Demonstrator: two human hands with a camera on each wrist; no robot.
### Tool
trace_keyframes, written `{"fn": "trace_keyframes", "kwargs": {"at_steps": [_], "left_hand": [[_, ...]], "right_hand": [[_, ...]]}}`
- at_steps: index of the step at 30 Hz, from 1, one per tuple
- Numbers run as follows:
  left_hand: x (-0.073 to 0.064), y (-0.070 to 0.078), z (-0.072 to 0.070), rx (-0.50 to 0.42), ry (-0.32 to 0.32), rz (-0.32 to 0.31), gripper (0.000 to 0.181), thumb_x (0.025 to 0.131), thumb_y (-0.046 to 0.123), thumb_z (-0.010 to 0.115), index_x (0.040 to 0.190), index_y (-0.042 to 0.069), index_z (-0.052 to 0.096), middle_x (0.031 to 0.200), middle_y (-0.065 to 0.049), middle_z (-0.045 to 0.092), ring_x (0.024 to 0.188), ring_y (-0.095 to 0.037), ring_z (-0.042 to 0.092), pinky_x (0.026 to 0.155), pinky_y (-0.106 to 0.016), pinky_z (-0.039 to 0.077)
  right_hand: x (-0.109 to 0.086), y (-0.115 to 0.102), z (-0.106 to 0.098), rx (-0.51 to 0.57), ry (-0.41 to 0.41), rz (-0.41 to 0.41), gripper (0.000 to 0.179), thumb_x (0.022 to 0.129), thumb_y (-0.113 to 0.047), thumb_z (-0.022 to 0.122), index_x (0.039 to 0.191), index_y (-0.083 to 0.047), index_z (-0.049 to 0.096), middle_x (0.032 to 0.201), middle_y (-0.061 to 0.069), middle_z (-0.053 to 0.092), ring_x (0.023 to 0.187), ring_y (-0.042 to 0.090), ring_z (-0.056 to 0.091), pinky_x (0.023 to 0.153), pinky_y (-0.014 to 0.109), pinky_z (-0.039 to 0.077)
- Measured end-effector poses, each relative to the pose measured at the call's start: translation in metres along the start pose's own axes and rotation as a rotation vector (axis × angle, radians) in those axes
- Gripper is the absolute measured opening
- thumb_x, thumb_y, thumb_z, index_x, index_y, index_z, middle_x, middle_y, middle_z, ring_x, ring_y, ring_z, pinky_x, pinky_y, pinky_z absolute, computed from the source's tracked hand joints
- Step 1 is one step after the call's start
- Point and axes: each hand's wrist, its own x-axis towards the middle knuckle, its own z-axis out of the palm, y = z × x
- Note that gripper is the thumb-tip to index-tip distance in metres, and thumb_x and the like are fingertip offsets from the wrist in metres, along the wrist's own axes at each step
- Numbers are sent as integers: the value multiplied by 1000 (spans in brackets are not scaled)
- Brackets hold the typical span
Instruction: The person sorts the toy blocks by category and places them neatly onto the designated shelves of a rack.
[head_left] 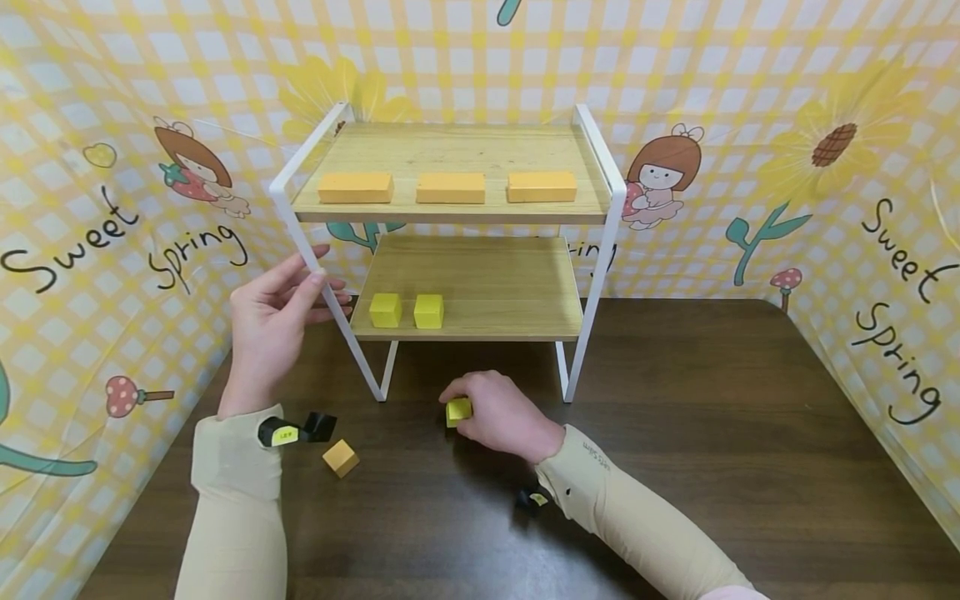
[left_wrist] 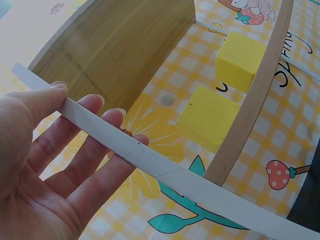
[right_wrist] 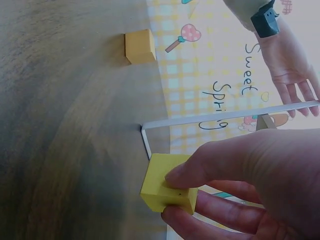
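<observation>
My left hand grips the white left upright of a two-tier shelf, its thumb in front and its fingers behind. Between the thumb and fingers of my right hand is a yellow cube, low in front of the shelf; whether it touches the table cannot be told. Two more yellow cubes sit at the left of the lower board. Three orange blocks lie in a row along the front of the upper board.
An orange cube lies on the dark wooden table, near the left sleeve. Around the table's back and sides hangs a yellow checked cloth with printed figures. The shelf's right upright stands beyond my right hand.
</observation>
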Motion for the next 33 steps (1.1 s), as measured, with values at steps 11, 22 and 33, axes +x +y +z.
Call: {"fn": "trace_keyframes", "kwargs": {"at_steps": [11, 22, 33], "left_hand": [[0, 0, 0, 4, 4, -1, 30, 101, 5, 64, 129, -4, 68, 87, -18, 72, 75, -23, 75, 69, -36, 63], [-1, 0, 0, 20, 10, -8, 30, 101, 6, 64, 129, -3, 68, 88, -17, 72, 76, -23, 75, 69, -35, 63], [-1, 1, 1, 18, 9, -2, 30, 101, 5, 64, 129, -3, 68, 87, -17, 72, 76, -22, 75, 69, -36, 63]], "right_hand": [[-1, 0, -5, 12, 33, -26, 31, 82, 0, 75, 112, -9, 77, 106, 0, 72, 89, 14, 60, 80, 26, 52], [-4, -4, -12, 31, 49, -49, 32, 82, 1, 75, 113, -8, 76, 108, 0, 72, 90, 12, 61, 78, 25, 52], [-5, -9, -23, 28, 75, -61, 33, 83, 1, 74, 114, -10, 76, 108, -1, 71, 88, 19, 62, 76, 25, 50]]}}
